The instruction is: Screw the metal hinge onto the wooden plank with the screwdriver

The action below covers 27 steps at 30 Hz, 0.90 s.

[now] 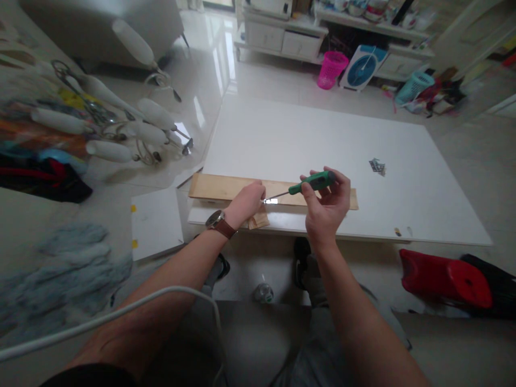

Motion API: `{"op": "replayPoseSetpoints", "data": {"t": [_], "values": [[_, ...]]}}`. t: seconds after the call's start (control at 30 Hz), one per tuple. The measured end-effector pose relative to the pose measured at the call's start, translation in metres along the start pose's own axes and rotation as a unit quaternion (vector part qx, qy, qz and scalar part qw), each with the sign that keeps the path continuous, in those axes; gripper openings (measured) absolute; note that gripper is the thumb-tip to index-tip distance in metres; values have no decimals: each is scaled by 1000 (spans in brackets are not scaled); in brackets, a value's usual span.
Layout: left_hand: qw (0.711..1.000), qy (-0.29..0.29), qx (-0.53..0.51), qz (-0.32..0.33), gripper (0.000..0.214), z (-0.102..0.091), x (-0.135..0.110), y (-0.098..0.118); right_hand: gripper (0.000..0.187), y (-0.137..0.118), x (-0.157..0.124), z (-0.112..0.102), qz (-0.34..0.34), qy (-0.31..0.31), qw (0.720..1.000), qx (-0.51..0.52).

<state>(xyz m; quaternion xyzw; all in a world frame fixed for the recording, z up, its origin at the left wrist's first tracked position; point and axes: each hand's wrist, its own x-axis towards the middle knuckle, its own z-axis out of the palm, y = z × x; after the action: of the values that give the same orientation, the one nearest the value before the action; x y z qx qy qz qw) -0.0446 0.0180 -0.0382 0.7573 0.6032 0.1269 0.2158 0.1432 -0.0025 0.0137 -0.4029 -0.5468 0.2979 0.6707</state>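
My right hand [328, 209] grips a screwdriver [312, 183] by its green and black handle, the shaft slanting down to the left. Its tip meets a small shiny metal piece [271, 201] on a long wooden board [226, 187]. Closed at that same spot, my left hand [249, 201] has its fingertips by the screwdriver tip; what they pinch is too small to make out. A short wooden piece [259, 219] juts out under the board, below my left hand. The board lies along the near edge of a large white panel [322, 134].
A small pile of metal hardware [378, 166] lies on the panel's right part. A white board [157, 223] with yellow marks is at the left, near a lamp with white shades [151, 113]. A red object [445, 277] stands at right. A white cable [161, 292] crosses my left arm.
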Motion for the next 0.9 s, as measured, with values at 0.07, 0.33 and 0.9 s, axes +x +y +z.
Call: {"op": "replayPoseSetpoints", "data": {"t": [0.07,0.33,0.9], "values": [[1000,5,1,7,20,0,0,-1,46,0,0,0,-6,-1,1000,-4],[999,-9,-9,32,13,0,5,-12,46,1,1,-3,-12,-3,1000,-1],[1000,-1,-15,16,7,-1,6,-9,47,-5,1,0,8,5,1000,3]]}}
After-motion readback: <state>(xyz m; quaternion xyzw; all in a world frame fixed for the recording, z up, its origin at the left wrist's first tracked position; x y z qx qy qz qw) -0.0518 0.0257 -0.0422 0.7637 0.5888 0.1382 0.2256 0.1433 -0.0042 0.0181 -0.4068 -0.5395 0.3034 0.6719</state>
